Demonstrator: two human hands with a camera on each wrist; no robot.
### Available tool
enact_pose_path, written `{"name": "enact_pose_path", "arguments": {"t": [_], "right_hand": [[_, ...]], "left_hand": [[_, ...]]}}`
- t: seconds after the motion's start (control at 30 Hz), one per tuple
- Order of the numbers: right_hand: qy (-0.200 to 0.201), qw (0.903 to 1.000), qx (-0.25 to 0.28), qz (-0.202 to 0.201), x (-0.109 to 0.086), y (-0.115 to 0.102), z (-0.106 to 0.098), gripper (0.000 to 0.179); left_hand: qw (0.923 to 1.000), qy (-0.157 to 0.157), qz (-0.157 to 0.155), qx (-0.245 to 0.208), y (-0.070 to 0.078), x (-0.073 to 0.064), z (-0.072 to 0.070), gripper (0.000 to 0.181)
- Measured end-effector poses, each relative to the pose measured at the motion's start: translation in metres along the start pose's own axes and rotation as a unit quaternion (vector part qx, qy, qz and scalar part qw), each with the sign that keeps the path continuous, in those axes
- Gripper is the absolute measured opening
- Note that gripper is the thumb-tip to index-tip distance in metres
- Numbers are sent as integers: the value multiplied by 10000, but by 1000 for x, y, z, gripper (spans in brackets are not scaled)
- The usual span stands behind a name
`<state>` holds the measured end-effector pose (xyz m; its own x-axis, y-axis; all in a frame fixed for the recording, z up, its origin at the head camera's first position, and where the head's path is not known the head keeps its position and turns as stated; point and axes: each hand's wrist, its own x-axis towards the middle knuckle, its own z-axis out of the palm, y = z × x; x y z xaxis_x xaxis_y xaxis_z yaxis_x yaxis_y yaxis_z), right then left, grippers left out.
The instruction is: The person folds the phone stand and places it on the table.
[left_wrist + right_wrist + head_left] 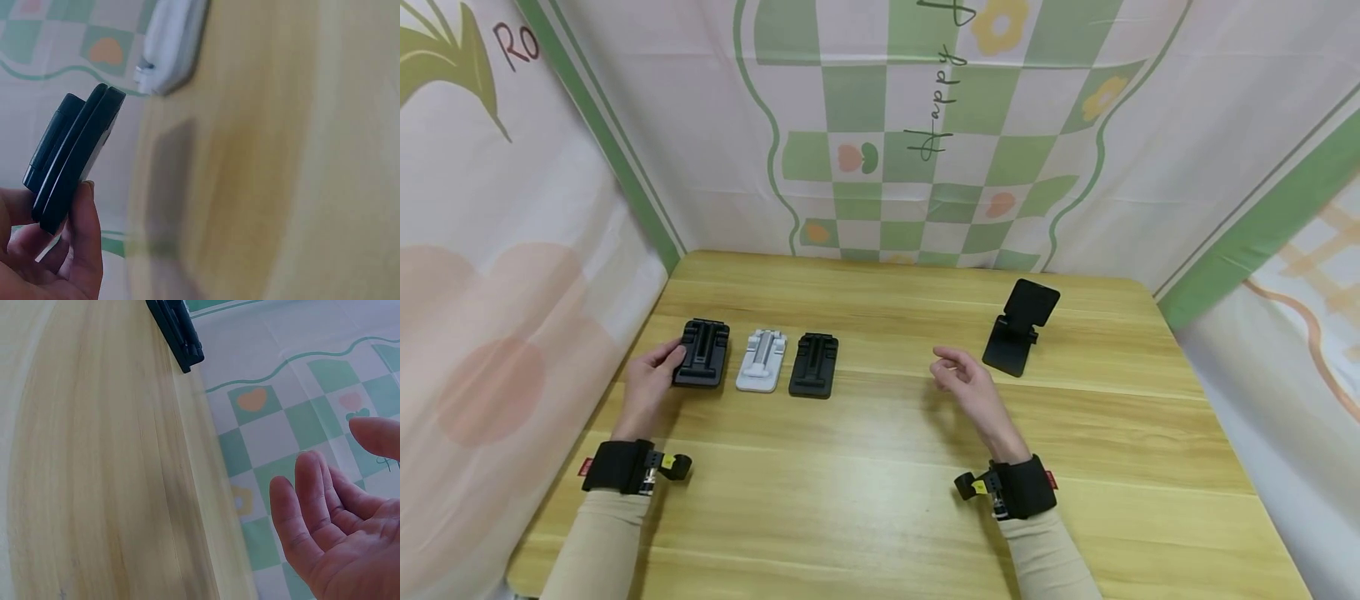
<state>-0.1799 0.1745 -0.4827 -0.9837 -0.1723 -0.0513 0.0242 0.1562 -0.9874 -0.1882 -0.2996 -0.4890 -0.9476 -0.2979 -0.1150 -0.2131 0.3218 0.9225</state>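
My left hand (651, 383) pinches a folded black phone stand (702, 354) at its left edge, thumb on top and fingers beneath. In the left wrist view this black stand (78, 156) is raised off the table, its shadow below. Just right of it a folded white phone stand (762, 361) lies flat, followed by another folded black phone stand (814, 365). My right hand (973, 392) hovers over the table with relaxed fingers and holds nothing. Beyond it, to the right, a black phone stand (1021, 327) stands unfolded with its plate tilted up.
The wooden table (820, 500) ends at a patterned curtain (910, 200) along the back. Another cloth (497, 350) hangs close along the left edge, near my left arm. Each wrist wears a black band (1028, 487) with a small camera.
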Motion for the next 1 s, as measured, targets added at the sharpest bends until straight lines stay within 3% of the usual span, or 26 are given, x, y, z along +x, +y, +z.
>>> {"name": "enact_pose_path", "arguments": {"t": [0.1,0.23,0.43,0.67,0.83,1.0], "right_hand": [[17,10000,5,10,0,0,0,54],[27,10000,54,1,0,1,1,53],[18,10000,73,-27,0,1,1,53],[71,10000,57,2,1,2,1,53],[67,10000,26,-7,1,3,2,56],[29,10000,3,-23,0,3,2,57]], "left_hand": [[9999,37,2,126,-8,6,1,55],[9996,110,-256,90,-18,15,4,53],[9986,120,-477,183,-22,22,7,52],[9954,123,-67,952,-20,23,7,51],[9831,342,366,1763,-16,21,7,44],[9698,491,602,2312,-11,19,8,39]]}}
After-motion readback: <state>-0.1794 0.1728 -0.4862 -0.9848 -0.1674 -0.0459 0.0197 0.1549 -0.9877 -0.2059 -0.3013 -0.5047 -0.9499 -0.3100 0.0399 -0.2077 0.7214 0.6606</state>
